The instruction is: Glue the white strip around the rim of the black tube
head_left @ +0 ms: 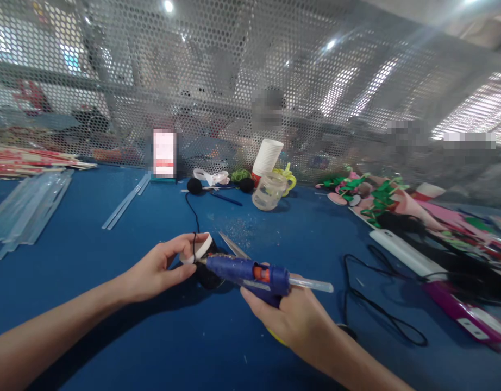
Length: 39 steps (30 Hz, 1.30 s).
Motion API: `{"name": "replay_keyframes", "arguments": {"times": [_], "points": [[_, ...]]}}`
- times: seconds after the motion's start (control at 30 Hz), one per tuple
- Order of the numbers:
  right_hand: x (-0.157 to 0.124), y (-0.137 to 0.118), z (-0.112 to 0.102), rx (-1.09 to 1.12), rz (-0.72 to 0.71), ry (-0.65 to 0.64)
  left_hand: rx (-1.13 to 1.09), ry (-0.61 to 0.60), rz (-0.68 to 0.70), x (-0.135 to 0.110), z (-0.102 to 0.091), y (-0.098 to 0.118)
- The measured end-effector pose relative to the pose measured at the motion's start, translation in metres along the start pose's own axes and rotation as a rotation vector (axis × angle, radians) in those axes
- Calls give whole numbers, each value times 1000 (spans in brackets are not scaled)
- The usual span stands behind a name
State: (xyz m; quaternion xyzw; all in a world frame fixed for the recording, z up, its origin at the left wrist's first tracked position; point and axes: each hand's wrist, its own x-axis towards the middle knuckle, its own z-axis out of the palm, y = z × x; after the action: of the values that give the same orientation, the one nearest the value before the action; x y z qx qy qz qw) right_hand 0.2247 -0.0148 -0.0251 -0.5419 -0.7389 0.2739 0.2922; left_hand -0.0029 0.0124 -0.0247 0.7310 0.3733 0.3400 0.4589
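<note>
Where the blue table (112, 336) spreads below your hands: loose things lie close to the work, so a wide arm movement could push them.
Black cable (381, 309): it lies in loops on the right, near your right forearm (348, 353); if the arm catches it, it could drag.
Blue glue gun (248, 273): your right hand (291, 315) is wrapped around its handle; whether the trigger is pressed, I cannot tell. Pressing too hard could bring too much glue.
Scissors (234, 245): they lie partly hidden under the gun, and a careless wrist could meet the blade.
White-rimmed black piece (203, 248): it is left of the gun, with your left hand (163, 269) pinching the rim. A loose pinch could let it turn.
Black cord (193, 213): it runs from there to the far side; stray glue could stick it wrongly.
Nozzle (202, 261): it is just beside your left fingertips; if hot, one slip could burn them.
</note>
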Motion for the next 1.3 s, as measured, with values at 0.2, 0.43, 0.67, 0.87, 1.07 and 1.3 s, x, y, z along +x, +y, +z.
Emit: {"name": "replay_keyframes", "arguments": {"times": [0.2, 0.43, 0.67, 0.87, 1.07, 1.3], "points": [[9, -4, -12, -13, 88, -35, -18, -1, 2, 0, 0, -1], [19, -5, -14, 67, 59, -56, -24, -4, 24, 0, 0, -2], [22, -3, -15, 180, 115, -90, 3, 5, 24, 0, 1, 0], [36, 5, -24, 355, 162, -38, 43, -7, 25, 0, 0, 3], [66, 33, -27, 286, 278, 115, 220, -17, 58, -2, -1, 12], [89, 59, -20, -11, 360, 107, 398, -75, 121, -6, 2, 19]]}}
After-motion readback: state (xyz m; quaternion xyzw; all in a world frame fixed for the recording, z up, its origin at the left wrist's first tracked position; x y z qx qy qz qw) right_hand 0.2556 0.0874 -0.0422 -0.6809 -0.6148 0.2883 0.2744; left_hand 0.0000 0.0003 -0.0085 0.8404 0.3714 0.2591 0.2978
